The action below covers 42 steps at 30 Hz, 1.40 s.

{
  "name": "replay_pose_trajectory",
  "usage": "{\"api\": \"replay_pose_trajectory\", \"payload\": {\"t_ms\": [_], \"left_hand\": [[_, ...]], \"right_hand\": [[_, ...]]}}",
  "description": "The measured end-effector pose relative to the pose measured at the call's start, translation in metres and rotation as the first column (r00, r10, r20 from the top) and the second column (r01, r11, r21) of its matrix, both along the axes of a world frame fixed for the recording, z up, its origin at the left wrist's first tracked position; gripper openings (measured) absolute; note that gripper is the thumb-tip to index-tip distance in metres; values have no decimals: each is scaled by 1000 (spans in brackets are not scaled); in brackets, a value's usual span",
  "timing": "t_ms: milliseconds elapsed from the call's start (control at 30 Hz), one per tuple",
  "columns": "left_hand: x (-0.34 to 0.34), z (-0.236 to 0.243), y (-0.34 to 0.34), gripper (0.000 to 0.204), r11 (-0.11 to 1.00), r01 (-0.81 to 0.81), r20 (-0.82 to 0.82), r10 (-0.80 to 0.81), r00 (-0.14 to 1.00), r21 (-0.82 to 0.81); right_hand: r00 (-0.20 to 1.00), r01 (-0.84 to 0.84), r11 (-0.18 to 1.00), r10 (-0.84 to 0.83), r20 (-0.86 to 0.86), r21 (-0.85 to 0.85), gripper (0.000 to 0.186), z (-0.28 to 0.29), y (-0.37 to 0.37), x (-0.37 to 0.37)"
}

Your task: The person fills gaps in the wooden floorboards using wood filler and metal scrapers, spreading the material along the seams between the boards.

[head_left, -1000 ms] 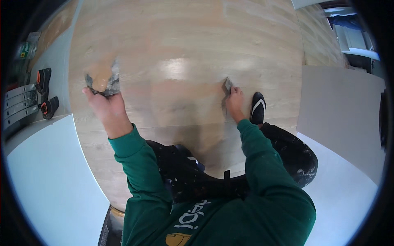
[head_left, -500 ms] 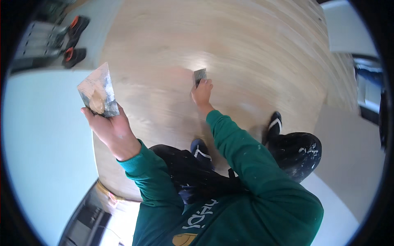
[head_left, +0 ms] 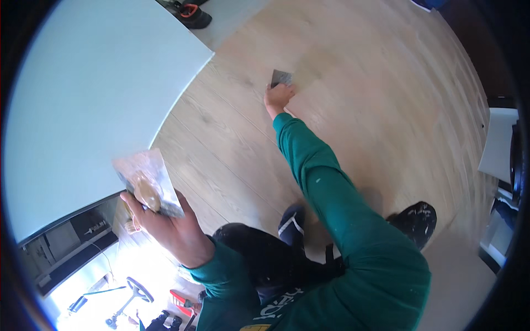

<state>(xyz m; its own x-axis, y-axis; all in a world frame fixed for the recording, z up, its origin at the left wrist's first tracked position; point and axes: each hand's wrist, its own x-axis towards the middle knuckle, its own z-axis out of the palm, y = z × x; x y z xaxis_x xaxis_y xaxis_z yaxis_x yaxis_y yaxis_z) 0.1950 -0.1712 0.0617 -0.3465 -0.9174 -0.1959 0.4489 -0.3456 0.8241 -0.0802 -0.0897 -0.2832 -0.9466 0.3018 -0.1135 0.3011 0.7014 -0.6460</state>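
Right hand (head_left: 280,96), gripping scraper (head_left: 282,77), had moved nearer the white panel (head_left: 99,99); left hand (head_left: 167,227) gripped a plate (head_left: 164,185); overtilting risked spilling paste (head_left: 147,193).

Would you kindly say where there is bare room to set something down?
Floor lies open between the white panel and right sleeve, and right of that sleeve. Lower left is crowded with the left hand, plate and red object.

A wood-grain plank floor (head_left: 204,132) spreads across the middle, its seams plain at left and pale swirling streaks toward the right. A large, smooth, pale blue-white panel (head_left: 105,94) fills the upper left; below it sits a dark-framed unit (head_left: 61,248) beside strong white glare.
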Motion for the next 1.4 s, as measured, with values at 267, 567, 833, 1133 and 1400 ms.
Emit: {"api": "replay_pose_trajectory", "payload": {"t_ms": [267,567,833,1133,1400], "left_hand": [[-74,-40,38,49,953,253,-278,-200,939,169],[-151,-80,65,58,683,643,-403,-511,759,346],[-165,-66,91,60,328,883,-577,-670,467,335],[-137,-59,52,56,841,505,-453,-381,806,191],[-73,-34,26,48,966,-112,-274,175,946,231]], "right_hand": [[974,-215,781,126,-189,-586,16,-4,37,-66],[727,-679,366,218,-651,-636,13,236,171,-11],[-303,-907,25,654,-693,420,30,310,201,19],[64,-869,237,924,-377,434,53,202,183,-68],[41,-882,112,986,-163,458,44,0,93,-113]]}}
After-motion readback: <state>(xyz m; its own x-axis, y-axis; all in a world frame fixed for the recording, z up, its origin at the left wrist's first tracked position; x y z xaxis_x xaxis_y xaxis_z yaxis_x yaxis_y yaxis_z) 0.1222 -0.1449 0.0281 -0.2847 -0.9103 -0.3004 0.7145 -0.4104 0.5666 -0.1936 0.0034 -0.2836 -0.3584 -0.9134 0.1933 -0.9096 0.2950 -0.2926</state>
